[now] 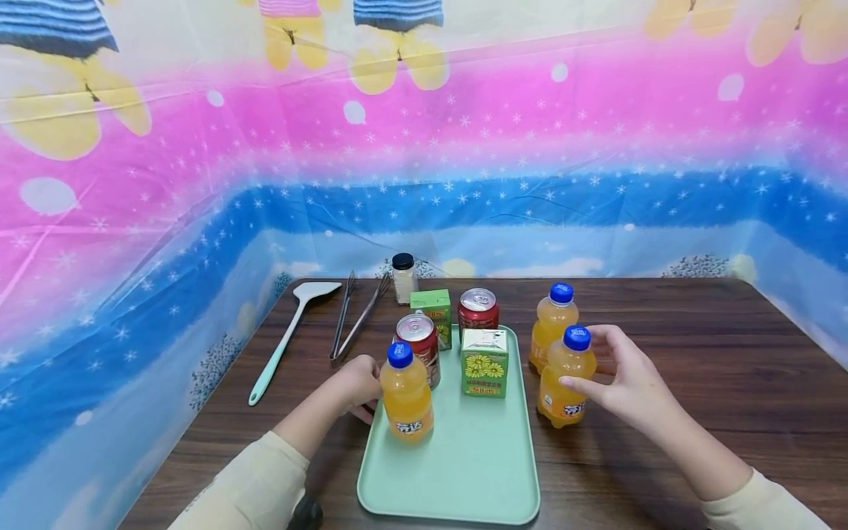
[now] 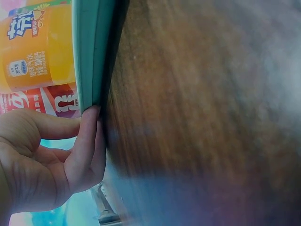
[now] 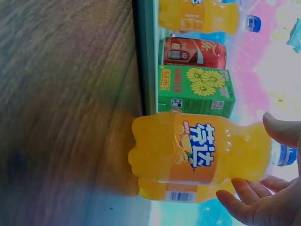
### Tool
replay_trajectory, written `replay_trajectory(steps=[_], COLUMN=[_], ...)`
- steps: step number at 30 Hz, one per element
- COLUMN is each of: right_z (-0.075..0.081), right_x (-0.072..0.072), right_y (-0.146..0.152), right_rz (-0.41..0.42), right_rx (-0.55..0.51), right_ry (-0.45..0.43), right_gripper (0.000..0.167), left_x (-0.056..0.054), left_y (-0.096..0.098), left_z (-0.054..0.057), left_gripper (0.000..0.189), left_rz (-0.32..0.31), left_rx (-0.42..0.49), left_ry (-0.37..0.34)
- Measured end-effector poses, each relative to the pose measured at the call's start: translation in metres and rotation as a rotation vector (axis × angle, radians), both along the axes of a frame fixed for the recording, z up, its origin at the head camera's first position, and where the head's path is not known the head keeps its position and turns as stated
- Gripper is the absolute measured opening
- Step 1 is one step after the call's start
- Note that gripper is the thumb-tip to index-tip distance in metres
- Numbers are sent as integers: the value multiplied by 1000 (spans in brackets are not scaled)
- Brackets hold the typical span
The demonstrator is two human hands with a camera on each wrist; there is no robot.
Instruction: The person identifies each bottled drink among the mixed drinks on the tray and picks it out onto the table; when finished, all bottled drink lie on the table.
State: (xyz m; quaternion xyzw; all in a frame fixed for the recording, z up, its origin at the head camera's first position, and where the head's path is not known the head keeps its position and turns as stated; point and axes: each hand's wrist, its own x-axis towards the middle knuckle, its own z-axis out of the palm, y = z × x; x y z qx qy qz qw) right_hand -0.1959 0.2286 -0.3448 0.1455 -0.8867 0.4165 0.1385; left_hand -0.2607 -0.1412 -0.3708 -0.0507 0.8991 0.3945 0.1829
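Note:
A mint-green tray lies on the wooden table. On it stand an orange soda bottle, two red cans and two green cartons. Two more orange bottles stand just right of the tray, one near and one far. My left hand touches the tray's left rim with a fingertip, beside the bottle. My right hand is spread around the near bottle's neck, thumb and fingers slightly off it.
A mint spatula, metal tongs and a small black-capped jar lie at the table's back left. A colourful plastic sheet walls the back and sides. Bare table spreads out to the right of the bottles.

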Motion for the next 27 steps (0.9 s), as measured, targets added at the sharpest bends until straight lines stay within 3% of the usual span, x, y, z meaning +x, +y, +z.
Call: replay_trajectory(steps=[9,19,27], right_z=[5,8,14], right_x=[9,30,44], right_y=[11,22,15], right_rz=[10,-10,72], right_rx=[-15,-8,-70], right_ry=[85,141,200], right_gripper=[59,60,63], left_x=[-1,-1,0], left_y=[0,0,0], left_z=[-2,-2,0], left_gripper=[6,8,9], left_rz=[-8,-10,-11], left_rx=[-5,-8,-3], left_ry=[10,7,4])
